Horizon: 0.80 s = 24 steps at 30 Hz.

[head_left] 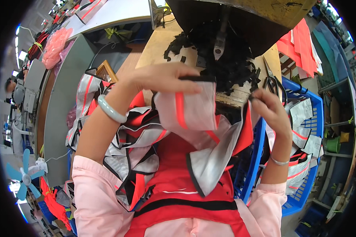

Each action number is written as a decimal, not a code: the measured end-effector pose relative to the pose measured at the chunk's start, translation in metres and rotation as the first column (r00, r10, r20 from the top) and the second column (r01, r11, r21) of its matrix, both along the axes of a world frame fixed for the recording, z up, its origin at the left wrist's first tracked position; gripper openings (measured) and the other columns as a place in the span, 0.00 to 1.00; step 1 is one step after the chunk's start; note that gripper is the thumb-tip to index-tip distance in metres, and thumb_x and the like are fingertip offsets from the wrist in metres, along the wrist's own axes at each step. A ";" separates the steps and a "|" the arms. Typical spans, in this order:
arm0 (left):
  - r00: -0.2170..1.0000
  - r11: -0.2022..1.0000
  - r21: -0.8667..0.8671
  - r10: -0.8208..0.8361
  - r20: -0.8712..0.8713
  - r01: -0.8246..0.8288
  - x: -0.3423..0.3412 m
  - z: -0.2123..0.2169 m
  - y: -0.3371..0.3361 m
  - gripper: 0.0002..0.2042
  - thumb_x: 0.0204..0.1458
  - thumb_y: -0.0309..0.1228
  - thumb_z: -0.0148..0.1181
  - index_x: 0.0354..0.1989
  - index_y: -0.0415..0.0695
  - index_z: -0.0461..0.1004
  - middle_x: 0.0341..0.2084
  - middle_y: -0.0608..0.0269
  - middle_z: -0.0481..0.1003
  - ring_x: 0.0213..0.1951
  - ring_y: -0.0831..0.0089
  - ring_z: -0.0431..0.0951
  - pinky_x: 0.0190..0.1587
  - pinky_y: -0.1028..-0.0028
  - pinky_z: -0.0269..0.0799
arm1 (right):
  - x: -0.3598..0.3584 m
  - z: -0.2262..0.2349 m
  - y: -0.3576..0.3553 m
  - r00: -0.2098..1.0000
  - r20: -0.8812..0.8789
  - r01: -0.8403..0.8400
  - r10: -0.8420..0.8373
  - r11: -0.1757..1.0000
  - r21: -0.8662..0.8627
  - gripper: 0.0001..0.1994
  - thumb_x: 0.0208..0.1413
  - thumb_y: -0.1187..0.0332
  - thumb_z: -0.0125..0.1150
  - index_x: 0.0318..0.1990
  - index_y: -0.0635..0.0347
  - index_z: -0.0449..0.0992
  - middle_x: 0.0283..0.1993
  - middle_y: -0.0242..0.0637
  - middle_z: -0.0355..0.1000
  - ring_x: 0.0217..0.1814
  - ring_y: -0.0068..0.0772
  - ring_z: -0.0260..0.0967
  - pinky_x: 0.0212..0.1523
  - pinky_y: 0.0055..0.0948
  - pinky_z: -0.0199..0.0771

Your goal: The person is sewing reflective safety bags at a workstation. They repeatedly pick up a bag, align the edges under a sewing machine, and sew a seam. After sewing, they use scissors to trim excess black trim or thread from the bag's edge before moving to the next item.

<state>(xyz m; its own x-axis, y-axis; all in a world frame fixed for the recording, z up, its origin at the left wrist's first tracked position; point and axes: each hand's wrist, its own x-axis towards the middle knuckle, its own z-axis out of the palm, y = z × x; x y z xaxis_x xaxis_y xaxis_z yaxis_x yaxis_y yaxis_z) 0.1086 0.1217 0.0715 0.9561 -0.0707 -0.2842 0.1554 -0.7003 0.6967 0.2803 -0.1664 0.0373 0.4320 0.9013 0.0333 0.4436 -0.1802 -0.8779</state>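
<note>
My left hand (168,79) reaches in over the worktable, its fingers closed on the black-bound upper edge of a silver-grey fabric piece (199,104) with a neon-red stripe. My right hand (271,108) pinches the upper corner of a black-edged grey and red section (219,156). That section folds down over my lap and seems to belong to the same piece. Just beyond my hands stands a machine (241,19) with a dark, yellowish head and a metal bar (220,45) pointing down. Black fabric scraps (233,65) lie heaped under it.
Scissors (273,83) lie at the table's right edge. A blue plastic crate (317,114) at my right holds similar grey pieces (300,134). More trimmed pieces (140,136) pile up at my left, beside a grey panel (69,98). A blue fan (25,173) stands far left.
</note>
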 end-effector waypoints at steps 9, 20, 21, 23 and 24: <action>0.953 0.952 -0.058 -0.303 -0.030 0.301 0.008 -0.002 -0.079 0.20 0.54 0.44 0.53 0.32 0.34 0.71 0.25 0.54 0.73 0.33 0.64 0.75 0.38 0.68 0.70 | -0.088 0.029 -0.123 0.878 0.383 0.269 -0.287 0.958 0.102 0.08 0.45 0.76 0.59 0.35 0.65 0.77 0.36 0.40 0.75 0.43 0.39 0.72 0.48 0.33 0.70; 0.976 0.944 -0.267 -0.214 -0.038 0.196 0.025 -0.025 -0.136 0.18 0.55 0.42 0.53 0.30 0.35 0.74 0.23 0.57 0.73 0.28 0.71 0.69 0.36 0.69 0.67 | -0.160 -0.019 0.001 0.450 0.862 -0.056 0.235 0.970 -0.235 0.11 0.44 0.68 0.58 0.35 0.65 0.73 0.34 0.43 0.68 0.43 0.44 0.67 0.50 0.39 0.64; 0.991 0.914 -0.388 -0.135 -0.006 0.122 0.012 -0.040 -0.131 0.18 0.57 0.43 0.53 0.34 0.36 0.75 0.28 0.55 0.75 0.32 0.71 0.72 0.40 0.70 0.68 | -0.156 -0.026 0.003 0.436 0.884 -0.085 0.170 0.985 -0.148 0.09 0.45 0.69 0.59 0.33 0.64 0.72 0.34 0.43 0.69 0.41 0.45 0.67 0.49 0.39 0.64; 0.979 0.836 -0.530 -0.045 0.197 0.145 -0.020 -0.054 -0.121 0.21 0.60 0.43 0.51 0.52 0.38 0.72 0.47 0.51 0.75 0.50 0.68 0.73 0.55 0.69 0.66 | -0.138 -0.032 -0.001 0.615 0.789 -0.157 0.013 0.982 0.107 0.07 0.45 0.71 0.60 0.32 0.62 0.71 0.31 0.44 0.70 0.36 0.46 0.68 0.44 0.38 0.65; 0.984 0.837 -0.540 0.011 0.176 0.087 -0.040 -0.071 -0.111 0.22 0.60 0.37 0.53 0.59 0.39 0.67 0.53 0.52 0.72 0.57 0.66 0.69 0.59 0.67 0.64 | -0.134 -0.023 -0.006 0.714 0.697 -0.075 0.068 0.997 -0.020 0.07 0.47 0.72 0.62 0.33 0.62 0.73 0.31 0.44 0.71 0.36 0.47 0.68 0.42 0.38 0.65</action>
<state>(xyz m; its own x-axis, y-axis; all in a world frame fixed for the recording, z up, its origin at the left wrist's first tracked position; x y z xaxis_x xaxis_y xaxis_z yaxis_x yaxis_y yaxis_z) 0.0686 0.0107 0.0006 0.9786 -0.2040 -0.0276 -0.0147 -0.2030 0.9791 0.1462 -0.1726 0.0141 0.2171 0.9266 0.3071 0.9416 -0.1158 -0.3163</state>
